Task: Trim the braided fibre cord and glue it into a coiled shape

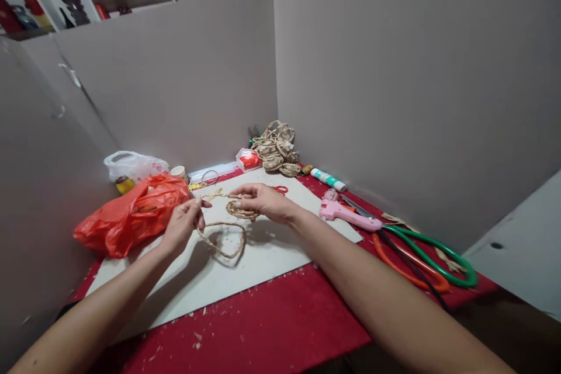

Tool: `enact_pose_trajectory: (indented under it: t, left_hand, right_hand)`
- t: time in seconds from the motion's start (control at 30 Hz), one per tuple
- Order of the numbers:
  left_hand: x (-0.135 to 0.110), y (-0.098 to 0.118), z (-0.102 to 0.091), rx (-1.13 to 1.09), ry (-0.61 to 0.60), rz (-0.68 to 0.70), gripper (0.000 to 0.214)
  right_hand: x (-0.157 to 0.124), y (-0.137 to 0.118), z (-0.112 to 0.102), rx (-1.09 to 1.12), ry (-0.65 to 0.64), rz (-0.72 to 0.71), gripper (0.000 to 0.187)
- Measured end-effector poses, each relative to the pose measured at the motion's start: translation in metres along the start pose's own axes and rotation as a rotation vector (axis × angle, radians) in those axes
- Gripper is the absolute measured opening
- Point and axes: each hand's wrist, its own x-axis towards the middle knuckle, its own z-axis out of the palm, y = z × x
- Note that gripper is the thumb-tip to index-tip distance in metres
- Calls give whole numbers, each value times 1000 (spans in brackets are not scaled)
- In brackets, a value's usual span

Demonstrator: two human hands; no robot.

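Observation:
A braided straw cord (242, 239) runs between my two hands, and a loop of it hangs over the white board (263, 263). My left hand (184, 221) pinches the cord between thumb and fingers. Opposite it, my right hand (259, 201) grips a small coil of the same cord (236, 210), its fingers closed around the upper edge. The coil's far side is partly hidden by that hand. Bits of straw lie on the board below. Just behind my right hand are red-handled scissors (280, 189), mostly covered.
An orange plastic bag (131, 216) sits left, with a white bag (135, 165) and a paper cup (179, 172) behind. Coiled straw rope pieces (276, 152) are heaped at the back corner. A pink glue gun (350, 214) and large green-handled shears (438, 257) lie right on the red tabletop (263, 321).

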Motion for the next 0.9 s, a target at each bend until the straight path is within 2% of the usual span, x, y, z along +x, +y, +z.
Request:
enact_pose_trajectory:
  t: [0.1,0.17,0.27,0.4,0.53,0.6,0.67,0.8,0.9]
  left_hand:
    - [-14,12,-22,44,118,41,37]
    - [-24,17,-38,79,198,51,34]
    - [-41,17,-62,137,318,53,32]
    - [-65,7,-89,251,439,33,33]
    - [-86,0,-104,388,494,30,29]
    - [-94,1,-99,451,504,74,34]
    - [-100,4,-83,490,471,129,45]
    - [-103,8,-31,472,215,169,43]
    - [-97,8,1,408,32,169,39]
  right_hand:
    - [-9,-6,6,-20,-206,61,45]
    - [-13,-8,14,-12,-267,62,51]
    - [-16,-8,27,16,-260,23,52]
    - [-15,0,38,11,-175,-15,39]
    - [-12,14,44,-23,-120,-13,29]
    - [-11,20,49,-35,-144,-9,31]
    - [-12,24,54,-45,-205,-5,35]
    - [-18,27,67,-46,-342,-17,39]
    - [-23,26,72,-22,-370,-35,42]
